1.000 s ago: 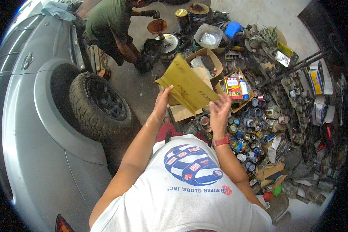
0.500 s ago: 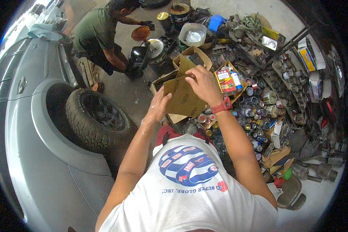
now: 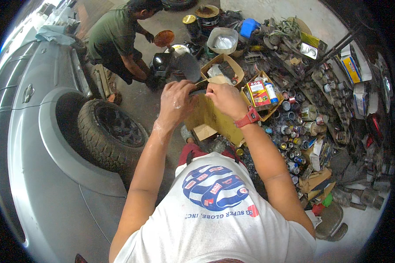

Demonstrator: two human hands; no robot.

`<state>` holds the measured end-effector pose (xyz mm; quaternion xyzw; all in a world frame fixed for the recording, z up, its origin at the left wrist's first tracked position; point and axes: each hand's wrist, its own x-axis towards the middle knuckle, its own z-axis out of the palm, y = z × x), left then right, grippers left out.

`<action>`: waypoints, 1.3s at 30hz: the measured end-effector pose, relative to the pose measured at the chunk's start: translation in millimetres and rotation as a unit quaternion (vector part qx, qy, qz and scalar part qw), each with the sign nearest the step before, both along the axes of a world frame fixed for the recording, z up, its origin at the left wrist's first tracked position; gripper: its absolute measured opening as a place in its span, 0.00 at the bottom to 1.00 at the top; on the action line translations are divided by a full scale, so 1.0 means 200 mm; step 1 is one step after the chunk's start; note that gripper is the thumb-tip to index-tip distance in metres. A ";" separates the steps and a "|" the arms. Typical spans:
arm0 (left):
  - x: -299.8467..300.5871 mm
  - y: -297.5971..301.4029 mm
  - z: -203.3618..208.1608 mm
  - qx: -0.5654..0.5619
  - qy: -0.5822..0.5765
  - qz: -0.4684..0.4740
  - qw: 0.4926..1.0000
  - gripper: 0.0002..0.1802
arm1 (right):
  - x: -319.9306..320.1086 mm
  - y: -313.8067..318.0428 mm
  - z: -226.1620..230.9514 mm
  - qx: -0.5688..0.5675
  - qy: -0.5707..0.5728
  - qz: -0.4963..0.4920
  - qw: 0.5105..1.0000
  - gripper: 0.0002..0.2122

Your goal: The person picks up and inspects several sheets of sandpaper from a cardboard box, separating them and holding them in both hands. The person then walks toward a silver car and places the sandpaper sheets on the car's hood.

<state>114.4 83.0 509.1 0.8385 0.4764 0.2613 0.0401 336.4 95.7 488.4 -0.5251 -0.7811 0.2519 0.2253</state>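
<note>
Along our left stands a silver car, its wheel turned out of the arch. A co-worker in a green shirt bends at the far left. Right of that person, an open cardboard box sits on the floor. Near the middle, just in front of us, hangs a yellow-brown sandpaper sheet. Our left hand curls over its far edge, fingertips partly hidden; our right hand, closed like a fist, pinches that edge beside it. A red watch circles our right wrist.
</note>
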 end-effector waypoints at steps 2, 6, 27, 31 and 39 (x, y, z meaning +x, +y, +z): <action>0.02 0.03 -0.02 -0.013 0.015 -0.045 0.999 0.08 | 0.00 0.00 -0.01 -0.002 0.005 0.010 1.000 0.08; 0.04 0.02 -0.06 -0.010 0.059 -0.076 0.995 0.07 | 0.03 -0.01 0.00 -0.024 0.017 0.028 0.999 0.08; 0.00 0.09 -0.06 -0.339 -0.159 -0.077 0.924 0.10 | 0.06 -0.02 0.02 0.041 0.037 0.086 0.995 0.10; -0.11 0.15 -0.14 -0.548 -0.244 -0.030 0.799 0.12 | 0.10 0.04 0.07 0.065 0.028 0.071 0.995 0.16; -0.30 0.13 -0.17 -0.595 -0.418 -0.013 0.687 0.15 | 0.55 0.12 -0.12 -0.264 0.245 -0.027 0.933 0.28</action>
